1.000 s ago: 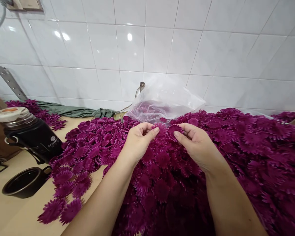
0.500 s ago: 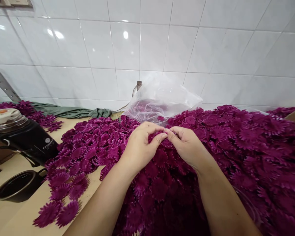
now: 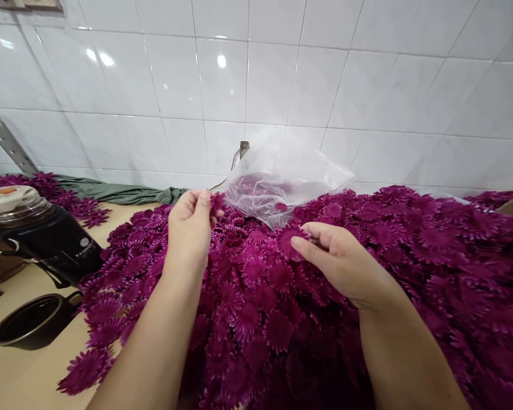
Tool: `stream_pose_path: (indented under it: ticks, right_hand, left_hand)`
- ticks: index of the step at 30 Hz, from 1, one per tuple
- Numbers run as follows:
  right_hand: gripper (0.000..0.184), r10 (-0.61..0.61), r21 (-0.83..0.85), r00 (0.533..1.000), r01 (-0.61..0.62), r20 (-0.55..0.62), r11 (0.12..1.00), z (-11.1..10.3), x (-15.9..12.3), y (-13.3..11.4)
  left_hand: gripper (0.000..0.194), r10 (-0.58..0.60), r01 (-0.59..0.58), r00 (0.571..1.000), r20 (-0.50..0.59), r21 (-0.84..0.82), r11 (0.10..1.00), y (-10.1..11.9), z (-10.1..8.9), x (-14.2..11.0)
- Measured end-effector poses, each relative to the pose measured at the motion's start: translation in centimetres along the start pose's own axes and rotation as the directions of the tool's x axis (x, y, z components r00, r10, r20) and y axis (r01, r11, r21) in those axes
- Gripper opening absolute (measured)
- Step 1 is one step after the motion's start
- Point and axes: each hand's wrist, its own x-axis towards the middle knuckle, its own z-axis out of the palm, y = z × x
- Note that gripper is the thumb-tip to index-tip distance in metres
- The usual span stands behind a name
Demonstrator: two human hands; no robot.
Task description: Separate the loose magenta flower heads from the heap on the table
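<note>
A small magenta artificial flower (image 3: 218, 201) is pinched between the thumb and fingers of my left hand (image 3: 191, 219), raised over the left part of the heap. My right hand (image 3: 331, 253) grips another flat magenta flower layer (image 3: 291, 244) by its edge, with thumb on top. The two hands are apart. Below and around them spreads a deep heap of the same purple flower pieces (image 3: 256, 296), round with fringed petals. Just behind the hands a clear plastic bag (image 3: 290, 171) with some magenta pieces inside leans over the heap.
At the left stand a black bottle with a white lid (image 3: 47, 233) and a dark mug (image 3: 34, 322) on the tan tabletop (image 3: 34, 376). Green cloth (image 3: 115, 191) runs along the white tiled wall (image 3: 214, 80). Star-shaped purple flowers (image 3: 64, 196) lie near a metal bracket (image 3: 9, 142).
My hands came together at the fingertips, then parted. My left hand has swung left and up with a flower piece; my right has drawn back slightly right, a flower layer in its fingers.
</note>
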Motion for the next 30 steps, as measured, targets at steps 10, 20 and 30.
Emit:
stream_pose_path:
  ticks: [10,20,30]
  right_hand:
    - [0.04,0.101,0.006,0.981,-0.102,-0.163,0.995,1.0,0.9,1.5]
    - [0.032,0.045,0.161,0.997,-0.035,-0.061,0.986,1.9,0.9,1.1]
    - [0.013,0.045,0.22,0.995,-0.024,-0.092,0.975,3.0,0.9,-0.2]
  left_hand:
    - [0.024,0.06,-0.318,0.851,0.522,0.42,0.85,-1.2,1.6,-1.9]
    - [0.015,0.057,-0.344,0.731,0.68,0.295,0.892,0.3,1.3,-2.9]
    - [0.014,0.065,-0.152,0.93,0.363,0.216,0.964,-0.5,1.8,-2.5]
